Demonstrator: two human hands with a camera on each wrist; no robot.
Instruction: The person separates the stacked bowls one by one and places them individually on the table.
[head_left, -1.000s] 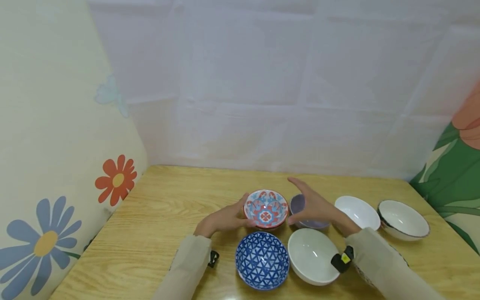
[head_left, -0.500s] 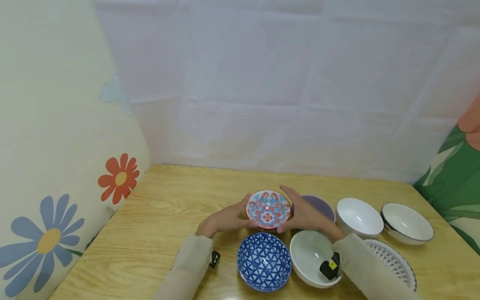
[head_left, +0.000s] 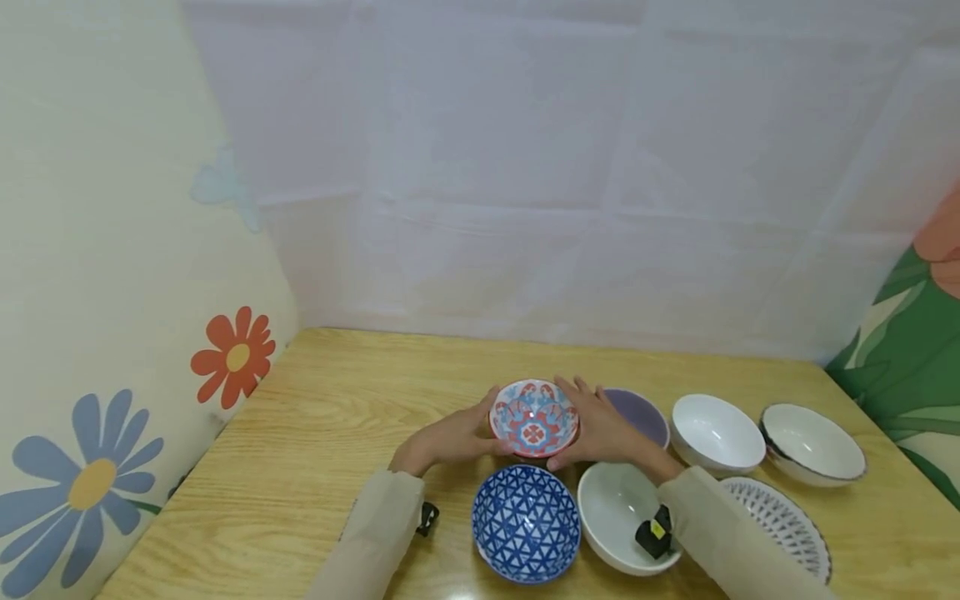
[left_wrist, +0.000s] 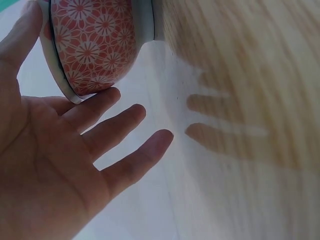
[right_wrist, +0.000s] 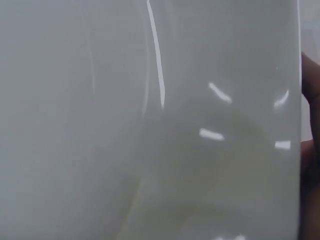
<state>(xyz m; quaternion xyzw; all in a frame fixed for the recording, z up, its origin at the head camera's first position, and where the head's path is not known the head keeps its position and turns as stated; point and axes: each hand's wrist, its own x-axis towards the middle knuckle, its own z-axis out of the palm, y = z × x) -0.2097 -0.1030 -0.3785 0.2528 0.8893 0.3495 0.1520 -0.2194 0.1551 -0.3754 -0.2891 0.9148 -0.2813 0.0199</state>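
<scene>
A small bowl (head_left: 534,417), red and blue patterned inside, sits between both hands. Its red outside with white flowers (left_wrist: 95,40) fills the top of the left wrist view, foot against the table. My left hand (head_left: 450,433) grips the left side: thumb at the rim, index fingertip on the wall, other fingers spread free. From the right, my right hand (head_left: 603,429) holds the same bowl, thumb in front and fingers at the far rim. In the right wrist view a pale bowl's glossy inside (right_wrist: 150,150) blocks most of that hand.
Nearer me stand a blue triangle-patterned bowl (head_left: 527,525) and a cream bowl (head_left: 611,517) under my right wrist. Rightward are a purple bowl (head_left: 640,414), a white bowl (head_left: 716,433), a dark-rimmed bowl (head_left: 813,446) and a speckled dish (head_left: 783,525). A white cloth (head_left: 480,183) hangs behind.
My right hand has come left from above the purple bowl onto the patterned bowl's right side. The left hand keeps its place, and the bowl stays nearly where it was.
</scene>
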